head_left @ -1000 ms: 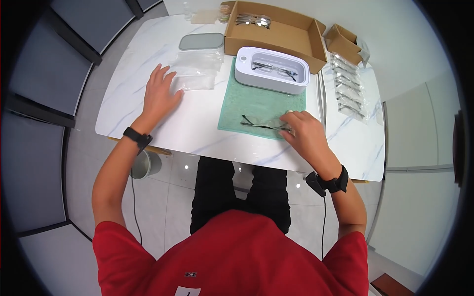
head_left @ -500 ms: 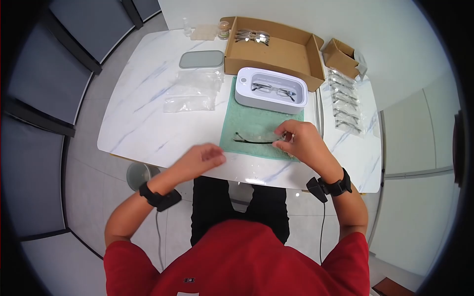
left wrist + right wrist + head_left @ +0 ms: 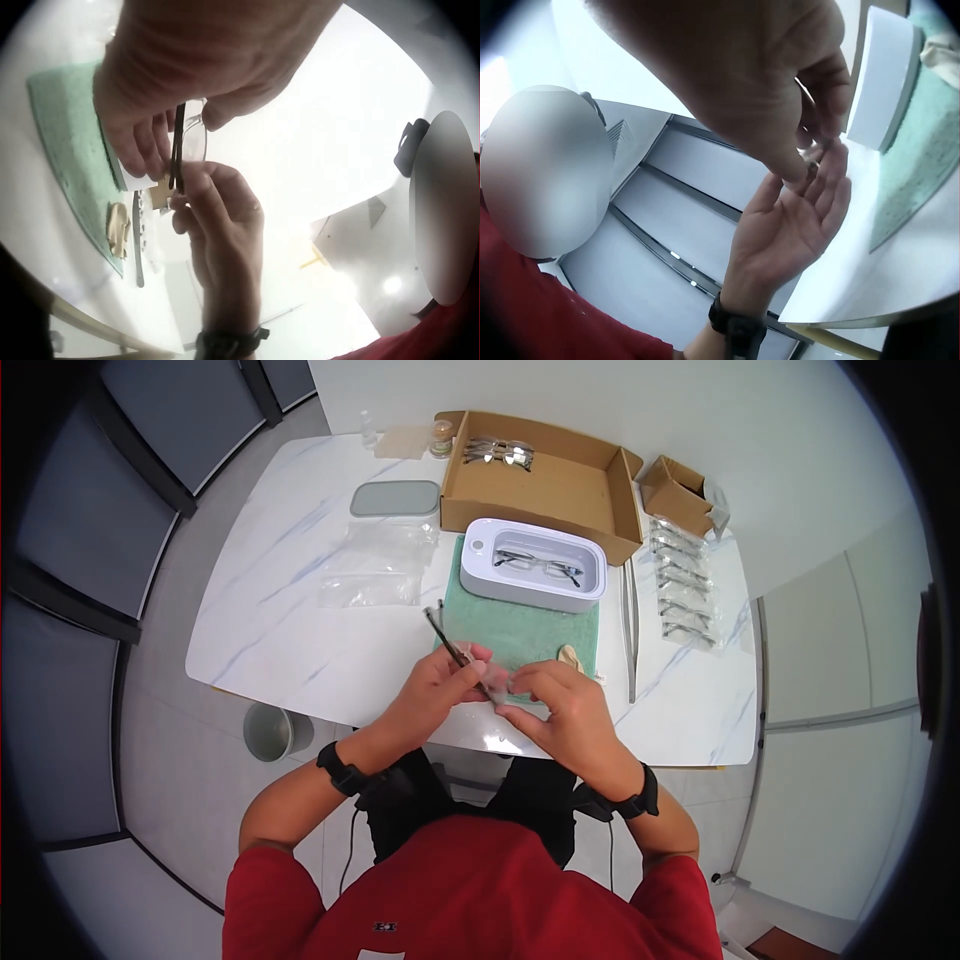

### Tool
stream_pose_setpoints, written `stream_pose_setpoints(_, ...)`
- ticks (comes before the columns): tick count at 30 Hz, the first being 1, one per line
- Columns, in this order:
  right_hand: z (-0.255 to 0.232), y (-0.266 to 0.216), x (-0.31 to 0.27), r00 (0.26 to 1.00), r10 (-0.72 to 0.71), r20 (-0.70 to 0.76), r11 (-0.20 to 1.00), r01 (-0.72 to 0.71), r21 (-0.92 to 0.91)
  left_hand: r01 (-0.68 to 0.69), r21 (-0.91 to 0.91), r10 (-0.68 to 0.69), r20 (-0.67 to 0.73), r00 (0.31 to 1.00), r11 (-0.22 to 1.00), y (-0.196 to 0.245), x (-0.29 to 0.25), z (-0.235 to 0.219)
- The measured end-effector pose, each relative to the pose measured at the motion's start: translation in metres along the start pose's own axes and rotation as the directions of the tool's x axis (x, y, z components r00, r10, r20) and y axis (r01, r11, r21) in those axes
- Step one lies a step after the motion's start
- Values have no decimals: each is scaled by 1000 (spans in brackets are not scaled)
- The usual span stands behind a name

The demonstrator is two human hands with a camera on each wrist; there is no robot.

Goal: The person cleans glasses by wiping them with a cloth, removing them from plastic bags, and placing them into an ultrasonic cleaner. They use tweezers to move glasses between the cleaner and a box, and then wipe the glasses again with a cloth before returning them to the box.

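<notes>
Over the table's front edge, both hands hold one pair of eyeglasses [image 3: 445,635], its dark temples pointing up and left. My left hand [image 3: 432,692] grips it with the thumb over the temples. At the lens end, the fingers of my right hand [image 3: 572,712] pinch the frame. A clear lens [image 3: 195,142] and the dark temples show between the hands in the left wrist view; in the right wrist view the fingers mostly hide the glasses. Behind the hands lies a green towel [image 3: 520,635], with a crumpled beige cloth [image 3: 570,657] at its right front.
A white cleaner tub [image 3: 530,593] with another pair of glasses [image 3: 540,565] inside stands on the towel. Behind it is a cardboard tray [image 3: 570,490] holding glasses. Clear bags [image 3: 375,565] and a grey-topped lid [image 3: 395,498] lie left; bagged glasses [image 3: 685,585] line the right.
My left hand has come from the clear bags to the glasses and now grips them. My right hand has lifted the glasses off the towel and brought them toward the body.
</notes>
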State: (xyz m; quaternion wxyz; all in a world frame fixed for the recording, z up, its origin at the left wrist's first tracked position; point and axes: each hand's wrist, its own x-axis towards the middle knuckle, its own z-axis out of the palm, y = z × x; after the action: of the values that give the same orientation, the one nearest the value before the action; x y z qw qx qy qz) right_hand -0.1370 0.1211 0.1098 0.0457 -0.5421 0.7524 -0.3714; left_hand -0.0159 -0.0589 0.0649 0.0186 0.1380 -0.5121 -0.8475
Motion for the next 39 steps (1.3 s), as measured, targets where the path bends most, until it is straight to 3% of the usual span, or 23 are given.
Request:
stream_pose_setpoints(2,-12,2,1,1000,-10,30,999,11,-34,39,60,-42,58,997,997,4,0,-5)
stream_pose_setpoints(5,-26,-7,19,968,-250,-6,944,242,-224,101,148,-132,217,967,984,7,2,-8)
stream_pose_setpoints(8,-34,-10,36,878,-448,169,815,479,-327,80,265,-173,346,922,961,7,-1,-3)
stream_pose_setpoints(10,-34,-5,40,826,-492,274,773,560,-300,57,374,-209,380,901,926,17,-4,2)
stream_pose_setpoints(17,-45,-13,55,707,-523,476,694,677,-244,139,426,-319,389,864,894,40,-9,-2)
stream_pose_setpoints(19,-52,-16,61,699,-511,500,731,659,-175,139,473,-356,407,841,870,47,-7,-6)
stream_pose_setpoints(22,-66,-14,76,725,-466,507,775,611,-163,133,320,-260,396,881,938,53,-7,-11)
stream_pose_setpoints(24,-76,-5,92,787,-430,442,798,560,-222,-48,337,-32,227,973,940,51,-8,-26)
stream_pose_setpoints(25,-83,2,103,829,-414,376,808,525,-268,-135,358,90,140,986,924,50,-9,-36)
stream_pose_setpoints(26,-89,12,115,865,-398,306,817,486,-311,-239,533,208,120,971,811,49,-11,-46)
stream_pose_setpoints(28,-97,43,149,917,-335,215,828,396,-398,-361,812,431,152,889,458,47,-20,-68)
stream_pose_setpoints(30,-99,72,189,975,-184,122,917,215,-337,-299,898,451,132,883,322,31,-33,-84)
stream_pose_setpoints(32,-94,115,232,973,-197,119,911,227,-344,-257,956,510,152,847,141,10,-43,-94)
stream_pose_setpoints(36,-52,197,303,965,106,239,947,-25,-320,-139,989,469,104,877,42,-15,-55,-104)
stream_pose_setpoints(39,-17,236,335,938,152,311,922,-21,-387,-79,997,486,62,872,15,-23,-54,-108)
